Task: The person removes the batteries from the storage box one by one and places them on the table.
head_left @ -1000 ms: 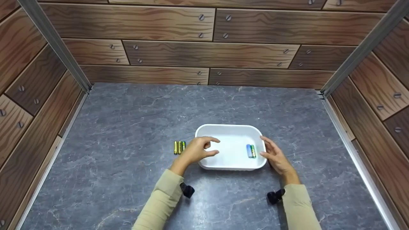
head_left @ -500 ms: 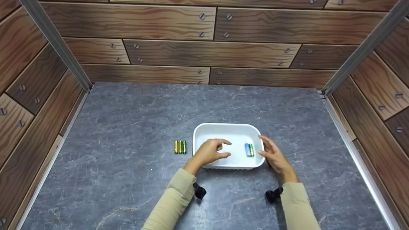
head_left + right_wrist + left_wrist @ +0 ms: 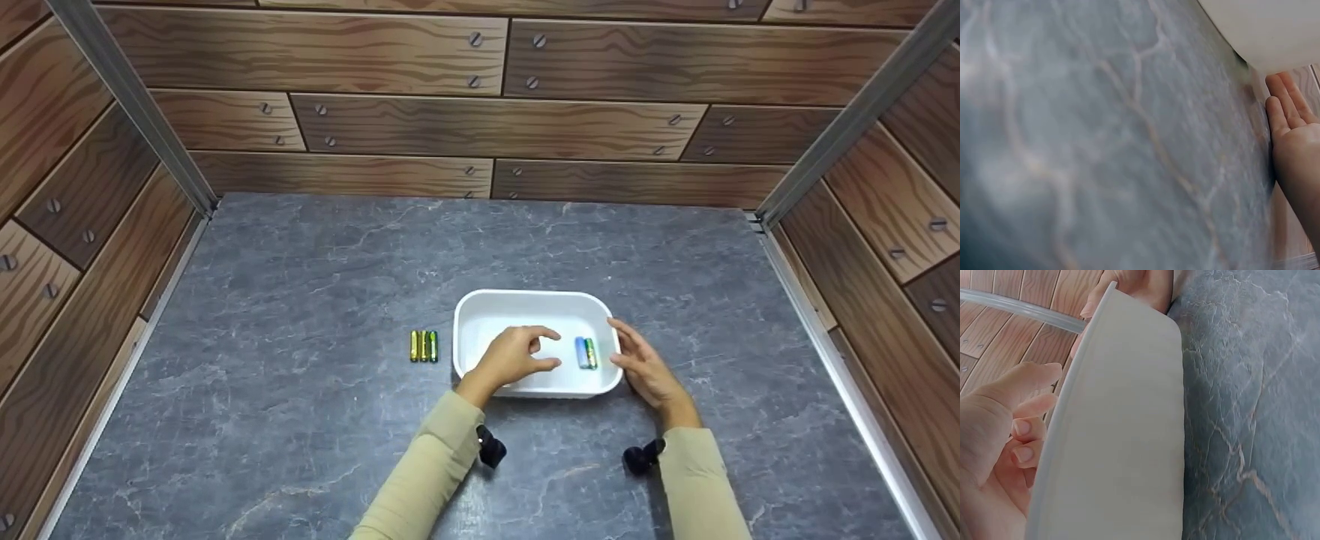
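Note:
A white plastic tub (image 3: 480, 304) stands on the grey table. Inside, near its right end, a blue battery (image 3: 581, 353) and a green-and-gold battery (image 3: 591, 353) lie side by side. Over the tub reaches my left hand (image 3: 516, 356), thumb and index finger spread apart with nothing between them, pointing at the two batteries. In the left wrist view its other fingers curl loosely above the rim. At the tub's right end is my right hand (image 3: 651, 373), fingertips right at the rim. The right wrist view shows fairly straight fingers (image 3: 1278, 115) along the tub's outside.
Left of the tub, three gold and green batteries (image 3: 424, 346) lie in a row on the table (image 3: 300, 300). Wood-patterned walls (image 3: 420, 120) enclose the back and sides, with metal posts (image 3: 127, 97) at the corners.
My left hand has moved right from the tub's left rim to over its middle, nearer the two batteries inside. The right hand stays at the right end.

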### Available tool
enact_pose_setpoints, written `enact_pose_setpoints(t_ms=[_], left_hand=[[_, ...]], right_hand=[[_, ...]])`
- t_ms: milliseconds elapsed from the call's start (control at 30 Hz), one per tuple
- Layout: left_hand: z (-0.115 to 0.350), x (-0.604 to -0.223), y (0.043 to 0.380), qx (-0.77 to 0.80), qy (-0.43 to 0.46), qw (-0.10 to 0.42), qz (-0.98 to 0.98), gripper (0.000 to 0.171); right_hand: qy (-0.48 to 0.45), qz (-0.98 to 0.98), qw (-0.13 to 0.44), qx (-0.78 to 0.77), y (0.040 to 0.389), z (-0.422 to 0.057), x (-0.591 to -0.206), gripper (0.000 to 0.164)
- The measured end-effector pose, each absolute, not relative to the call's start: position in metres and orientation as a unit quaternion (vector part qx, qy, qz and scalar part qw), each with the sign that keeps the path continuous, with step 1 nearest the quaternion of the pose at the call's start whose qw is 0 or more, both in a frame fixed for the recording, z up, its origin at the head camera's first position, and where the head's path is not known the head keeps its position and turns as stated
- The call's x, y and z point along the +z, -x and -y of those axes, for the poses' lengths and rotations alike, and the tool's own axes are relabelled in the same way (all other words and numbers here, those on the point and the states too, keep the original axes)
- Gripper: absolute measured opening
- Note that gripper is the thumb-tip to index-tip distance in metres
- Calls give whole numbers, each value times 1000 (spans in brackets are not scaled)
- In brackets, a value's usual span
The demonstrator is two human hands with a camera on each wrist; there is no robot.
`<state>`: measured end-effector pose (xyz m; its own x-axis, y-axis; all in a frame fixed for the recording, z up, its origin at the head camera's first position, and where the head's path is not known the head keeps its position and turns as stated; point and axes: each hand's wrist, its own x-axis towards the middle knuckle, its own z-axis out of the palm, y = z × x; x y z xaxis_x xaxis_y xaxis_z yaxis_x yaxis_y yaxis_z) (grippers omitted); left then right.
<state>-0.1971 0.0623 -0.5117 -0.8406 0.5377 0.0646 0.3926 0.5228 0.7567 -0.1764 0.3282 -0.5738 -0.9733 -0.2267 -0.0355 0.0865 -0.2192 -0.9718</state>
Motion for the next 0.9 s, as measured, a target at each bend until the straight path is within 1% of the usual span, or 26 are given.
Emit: enact_pose_setpoints(t_ms=[200, 400, 867, 900], left_hand=[[-74, -513, 199, 392, -251, 93, -880, 38], [-89, -515, 200, 356, -237, 104, -898, 44], [-118, -530, 207, 312, -185, 127, -923, 55], [-121, -538, 210, 306, -185, 120, -926, 56]], right_hand=[[52, -614, 107, -780, 176, -329, -573, 54], [35, -620, 115, -775, 176, -328, -572, 55], [34, -624, 113, -773, 176, -329, -573, 56], [38, -623, 114, -773, 176, -330, -573, 56]])
